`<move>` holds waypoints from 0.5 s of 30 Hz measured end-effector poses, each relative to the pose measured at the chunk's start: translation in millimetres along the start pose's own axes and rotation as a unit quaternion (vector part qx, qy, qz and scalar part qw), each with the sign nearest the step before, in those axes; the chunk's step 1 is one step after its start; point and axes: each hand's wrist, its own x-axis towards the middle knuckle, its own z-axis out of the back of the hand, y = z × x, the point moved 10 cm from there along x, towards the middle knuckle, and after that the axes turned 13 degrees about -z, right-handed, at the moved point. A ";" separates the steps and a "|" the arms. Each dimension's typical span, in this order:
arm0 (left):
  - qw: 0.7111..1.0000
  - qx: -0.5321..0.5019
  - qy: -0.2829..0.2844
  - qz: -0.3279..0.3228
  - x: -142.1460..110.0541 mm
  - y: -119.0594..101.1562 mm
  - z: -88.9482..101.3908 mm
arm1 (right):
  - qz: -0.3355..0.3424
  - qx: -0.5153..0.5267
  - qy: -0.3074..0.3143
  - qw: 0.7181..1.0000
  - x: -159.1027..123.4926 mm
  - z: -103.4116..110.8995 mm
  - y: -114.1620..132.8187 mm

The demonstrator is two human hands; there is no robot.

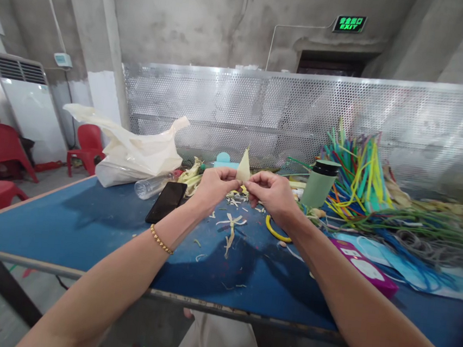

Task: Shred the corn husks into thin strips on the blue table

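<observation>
Between my two hands a pale, pointed piece of what looks like corn husk (pixel 244 166) stands upright above the table, tip up. My left hand (pixel 218 186) pinches its lower left edge with thumb and fingertips. On the other side my right hand (pixel 270 192) pinches the lower right edge the same way. Below them on the tabletop lies a small figure of knotted husk strips (pixel 231 232), with thin arms spread out. Small husk scraps (pixel 235 200) are scattered behind it, partly hidden by my hands.
The blue table (pixel 98 237) carries a white plastic bag (pixel 139 153), a clear bottle (pixel 152 186) and a black phone (pixel 166 202) at left. To the right are a yellow ring (pixel 277 230), a green tumbler (pixel 319 186), a magenta box (pixel 364 267) and colourful strips (pixel 362 178). Perforated metal panels (pixel 222 99) stand behind.
</observation>
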 end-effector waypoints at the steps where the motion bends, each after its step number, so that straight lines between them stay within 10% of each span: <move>1: 1.000 0.005 0.006 0.000 0.0 -0.7 -0.8 | -0.002 0.005 -0.002 1.000 0.0 0.8 0.0; 15: 0.999 0.034 0.030 0.020 -0.2 1.9 -0.2 | 0.019 0.008 -0.002 1.000 -1.7 4.9 6.2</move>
